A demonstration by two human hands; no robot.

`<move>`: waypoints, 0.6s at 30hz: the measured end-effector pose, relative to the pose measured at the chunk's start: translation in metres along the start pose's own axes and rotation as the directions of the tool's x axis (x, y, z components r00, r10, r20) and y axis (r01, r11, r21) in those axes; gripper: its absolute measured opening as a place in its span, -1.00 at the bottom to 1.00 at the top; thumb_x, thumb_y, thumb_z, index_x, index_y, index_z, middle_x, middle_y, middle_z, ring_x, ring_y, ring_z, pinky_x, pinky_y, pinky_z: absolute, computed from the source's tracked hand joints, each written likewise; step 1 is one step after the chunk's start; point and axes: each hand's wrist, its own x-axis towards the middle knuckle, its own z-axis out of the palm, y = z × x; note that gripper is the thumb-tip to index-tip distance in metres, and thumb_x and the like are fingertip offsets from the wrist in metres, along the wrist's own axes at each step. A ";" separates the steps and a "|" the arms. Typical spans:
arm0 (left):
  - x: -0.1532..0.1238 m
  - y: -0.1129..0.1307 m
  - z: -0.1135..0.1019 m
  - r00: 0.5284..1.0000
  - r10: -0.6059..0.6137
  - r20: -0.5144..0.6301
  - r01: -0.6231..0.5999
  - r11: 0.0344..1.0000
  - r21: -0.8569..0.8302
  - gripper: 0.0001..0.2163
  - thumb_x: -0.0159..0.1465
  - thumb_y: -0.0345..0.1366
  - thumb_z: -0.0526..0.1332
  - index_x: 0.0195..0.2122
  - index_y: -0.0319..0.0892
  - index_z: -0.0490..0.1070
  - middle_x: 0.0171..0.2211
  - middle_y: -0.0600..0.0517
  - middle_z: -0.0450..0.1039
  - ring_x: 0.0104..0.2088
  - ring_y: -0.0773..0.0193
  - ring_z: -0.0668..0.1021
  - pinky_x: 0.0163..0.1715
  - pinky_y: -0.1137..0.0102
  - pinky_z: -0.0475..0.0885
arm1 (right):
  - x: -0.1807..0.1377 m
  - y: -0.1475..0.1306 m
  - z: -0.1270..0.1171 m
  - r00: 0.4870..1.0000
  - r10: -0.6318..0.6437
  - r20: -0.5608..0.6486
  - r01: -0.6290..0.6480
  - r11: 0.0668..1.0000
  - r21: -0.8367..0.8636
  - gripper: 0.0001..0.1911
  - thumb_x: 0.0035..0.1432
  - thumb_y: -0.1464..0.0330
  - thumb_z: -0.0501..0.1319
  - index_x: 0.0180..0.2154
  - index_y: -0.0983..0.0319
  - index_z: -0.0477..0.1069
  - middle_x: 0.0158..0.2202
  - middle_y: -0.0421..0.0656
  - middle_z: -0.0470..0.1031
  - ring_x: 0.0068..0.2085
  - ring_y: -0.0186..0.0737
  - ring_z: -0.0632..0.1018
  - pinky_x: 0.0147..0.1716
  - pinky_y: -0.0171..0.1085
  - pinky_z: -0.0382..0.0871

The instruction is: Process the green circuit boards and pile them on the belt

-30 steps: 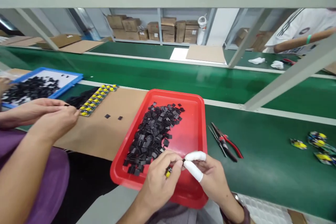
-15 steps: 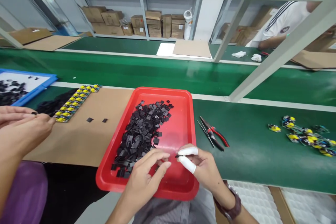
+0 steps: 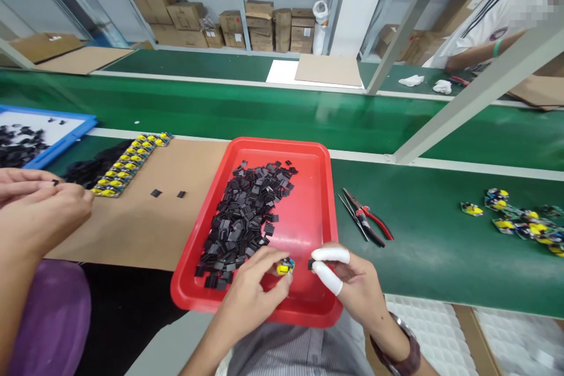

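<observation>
Over the near end of a red tray (image 3: 308,188), my left hand (image 3: 253,285) pinches a small circuit board (image 3: 285,267) with a yellow component on it. To its right, my right hand (image 3: 352,282), with white covers on thumb and forefinger, grips a small black piece (image 3: 311,264) between the fingertips. A short gap separates the board from the black piece. Beneath, a heap of flat black pieces (image 3: 247,211) fills the tray's left side.
Pliers (image 3: 368,217) and tweezers (image 3: 352,216) lie right of the tray, with loose yellow-topped boards (image 3: 524,223) beyond. Leftward are a cardboard sheet (image 3: 185,164), rows of boards (image 3: 127,165), a blue tray (image 3: 66,141) and a co-worker's hands (image 3: 48,205). A slanted post (image 3: 462,94) rises at right.
My left hand has turned so the yellow-topped board shows between its fingers. My right hand's black piece shows more fully. The whole view has shifted slightly.
</observation>
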 end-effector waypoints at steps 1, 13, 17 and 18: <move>0.001 0.002 0.001 0.999 -0.043 0.007 0.043 0.969 -0.244 -0.72 0.35 -0.27 0.28 0.08 -0.07 0.56 -0.02 -0.10 0.58 -0.05 0.03 0.63 -0.02 0.08 0.60 | -0.002 -0.003 0.001 1.000 -0.014 0.001 0.014 1.000 0.004 -0.72 0.25 0.52 0.29 -0.14 0.03 0.61 -0.21 -0.20 0.63 -0.21 -0.27 0.64 -0.18 -0.32 0.55; -0.001 0.005 0.020 0.995 -0.076 0.070 0.102 0.630 -0.770 -0.71 0.34 -0.34 0.36 0.09 -0.07 0.58 0.04 -0.08 0.60 0.05 0.14 0.61 0.06 0.31 0.57 | -0.005 -0.019 0.015 0.994 -0.092 -0.051 0.087 0.991 -0.099 -0.78 0.20 0.54 0.30 -0.20 0.12 0.57 -0.31 -0.20 0.58 -0.31 -0.25 0.60 -0.26 -0.28 0.53; 0.000 0.004 0.018 0.999 -0.046 0.026 0.052 0.747 -0.663 -0.71 0.33 -0.37 0.37 0.07 -0.05 0.58 0.06 -0.05 0.60 0.08 0.19 0.61 0.12 0.39 0.51 | -0.006 -0.020 0.018 0.987 -0.152 -0.054 0.139 0.971 -0.193 -0.81 0.24 0.54 0.26 -0.22 0.14 0.55 -0.36 -0.21 0.53 -0.34 -0.26 0.56 -0.28 -0.27 0.49; 0.000 0.004 0.018 0.999 -0.044 0.019 0.046 0.766 -0.641 -0.72 0.33 -0.37 0.37 0.06 -0.05 0.58 0.07 -0.05 0.60 0.08 0.18 0.61 0.12 0.39 0.51 | -0.007 -0.020 0.018 0.984 -0.168 -0.053 0.153 0.964 -0.217 -0.81 0.25 0.53 0.26 -0.21 0.14 0.55 -0.36 -0.21 0.52 -0.34 -0.26 0.56 -0.29 -0.27 0.47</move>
